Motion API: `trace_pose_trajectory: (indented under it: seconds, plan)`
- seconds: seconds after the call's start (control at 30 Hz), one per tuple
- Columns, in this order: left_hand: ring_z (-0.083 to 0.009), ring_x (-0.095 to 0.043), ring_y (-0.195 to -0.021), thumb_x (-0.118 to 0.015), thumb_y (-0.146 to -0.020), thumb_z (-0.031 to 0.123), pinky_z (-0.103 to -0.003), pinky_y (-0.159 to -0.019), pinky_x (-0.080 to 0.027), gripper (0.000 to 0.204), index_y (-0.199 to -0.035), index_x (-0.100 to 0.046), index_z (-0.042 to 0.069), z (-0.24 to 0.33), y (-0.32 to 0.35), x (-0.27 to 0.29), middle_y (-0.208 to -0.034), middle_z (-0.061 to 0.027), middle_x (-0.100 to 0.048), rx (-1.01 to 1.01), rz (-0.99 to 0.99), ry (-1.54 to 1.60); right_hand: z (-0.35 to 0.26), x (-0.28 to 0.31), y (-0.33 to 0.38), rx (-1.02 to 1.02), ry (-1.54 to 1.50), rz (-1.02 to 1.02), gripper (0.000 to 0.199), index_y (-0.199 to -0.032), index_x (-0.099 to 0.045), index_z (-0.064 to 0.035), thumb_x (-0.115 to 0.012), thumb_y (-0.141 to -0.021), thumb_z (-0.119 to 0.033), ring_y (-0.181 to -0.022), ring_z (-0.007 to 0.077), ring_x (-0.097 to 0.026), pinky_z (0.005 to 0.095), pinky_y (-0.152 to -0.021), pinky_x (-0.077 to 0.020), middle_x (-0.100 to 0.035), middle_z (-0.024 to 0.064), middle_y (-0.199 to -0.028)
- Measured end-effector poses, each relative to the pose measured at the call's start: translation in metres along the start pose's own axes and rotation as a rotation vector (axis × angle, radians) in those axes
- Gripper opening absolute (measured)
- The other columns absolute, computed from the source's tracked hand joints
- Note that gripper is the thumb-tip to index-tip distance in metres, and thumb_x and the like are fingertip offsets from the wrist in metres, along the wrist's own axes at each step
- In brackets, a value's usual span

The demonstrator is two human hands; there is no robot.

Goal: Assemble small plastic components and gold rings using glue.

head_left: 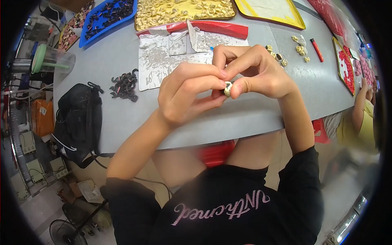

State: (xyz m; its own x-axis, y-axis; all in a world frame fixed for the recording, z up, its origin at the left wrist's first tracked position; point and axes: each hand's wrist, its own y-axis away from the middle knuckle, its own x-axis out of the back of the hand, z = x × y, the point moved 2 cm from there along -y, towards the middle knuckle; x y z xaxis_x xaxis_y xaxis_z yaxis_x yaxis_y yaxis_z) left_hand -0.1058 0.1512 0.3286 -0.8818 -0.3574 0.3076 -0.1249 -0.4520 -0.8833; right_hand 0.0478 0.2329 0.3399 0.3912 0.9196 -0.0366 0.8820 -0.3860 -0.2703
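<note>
My left hand [181, 90] and my right hand [263, 72] meet above the grey table, fingertips pinched together. Between them is a small cream-coloured piece with a black part [228, 89]; its exact kind is too small to make out. Fingers of both hands press on it and partly cover it. Beyond my hands lies a white sheet [153, 67] with grey smears. To the left of that sheet sits a loose pile of small black curved pieces [124, 85]. Several cream-and-black pieces [284, 62] lie just past my right hand.
At the back stand a blue tray [83, 36] of black pieces, a tray of cream pieces [183, 11] and a yellow-rimmed tray [301, 21]. A red marker [317, 50] lies at right. Leftward are a lidded cup [61, 61] and a black bag [79, 118]. Another person [362, 122] sits at far right.
</note>
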Motion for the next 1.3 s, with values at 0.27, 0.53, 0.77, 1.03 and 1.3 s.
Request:
trace_pose_trajectory:
  seconds: [0.27, 0.53, 0.77, 1.03, 1.3]
  plan:
    - [-0.0173, -0.061, -0.069, -0.081, -0.056, 0.0, -0.025, -0.053, -0.05, 0.039, -0.091, -0.062, 0.004, 0.002, 0.003, 0.001, -0.091, -0.0085, -0.064, -0.044, -0.009, -0.009, 0.001, 0.0, 0.0, -0.008, 0.033, -0.039, 0.031, -0.091, -0.071, -0.0008, -0.081, -0.066, -0.017, -0.08, 0.0177, -0.051, 0.029, -0.07, -0.0416, -0.059, 0.01, -0.088]
    - [-0.0147, -0.058, -0.072, -0.082, -0.059, 0.0, -0.023, -0.054, -0.049, 0.041, -0.094, -0.06, 0.005, -0.001, 0.007, -0.003, -0.093, -0.0091, -0.064, 0.114, 0.056, 0.103, -0.001, -0.006, -0.002, -0.079, -0.055, 0.007, 0.016, -0.088, -0.07, 0.0017, -0.07, -0.08, -0.012, -0.082, 0.0144, -0.055, 0.0285, -0.081, -0.0419, -0.06, 0.0056, -0.082]
    - [-0.0132, -0.057, -0.073, -0.081, -0.061, 0.0, -0.021, -0.052, -0.046, 0.042, -0.096, -0.06, 0.005, -0.007, 0.004, -0.003, -0.092, -0.0089, -0.063, 0.035, 0.102, 0.017, 0.002, -0.006, -0.003, -0.054, -0.058, 0.007, 0.019, -0.088, -0.07, 0.0014, -0.064, -0.087, -0.017, -0.081, 0.0144, -0.054, 0.0281, -0.079, -0.0426, -0.06, 0.0058, -0.085]
    - [-0.0128, -0.056, -0.071, -0.08, -0.06, 0.002, -0.022, -0.05, -0.042, 0.044, -0.099, -0.06, 0.005, -0.009, 0.003, -0.002, -0.092, -0.0081, -0.061, 0.029, 0.103, -0.03, 0.005, -0.005, -0.003, -0.061, -0.038, 0.018, 0.027, -0.093, -0.068, 0.0018, -0.06, -0.09, -0.023, -0.087, 0.0136, -0.053, 0.0262, -0.077, -0.0414, -0.06, 0.0065, -0.092]
    - [-0.0119, -0.054, -0.068, -0.076, -0.058, -0.003, -0.022, -0.05, -0.041, 0.045, -0.1, -0.06, 0.007, -0.009, 0.004, -0.003, -0.093, -0.007, -0.06, 0.044, 0.109, -0.037, 0.005, -0.006, -0.004, -0.056, -0.031, 0.049, 0.022, -0.094, -0.068, 0.0011, -0.063, -0.088, -0.019, -0.088, 0.0136, -0.055, 0.0267, -0.077, -0.0432, -0.061, 0.0062, -0.094]
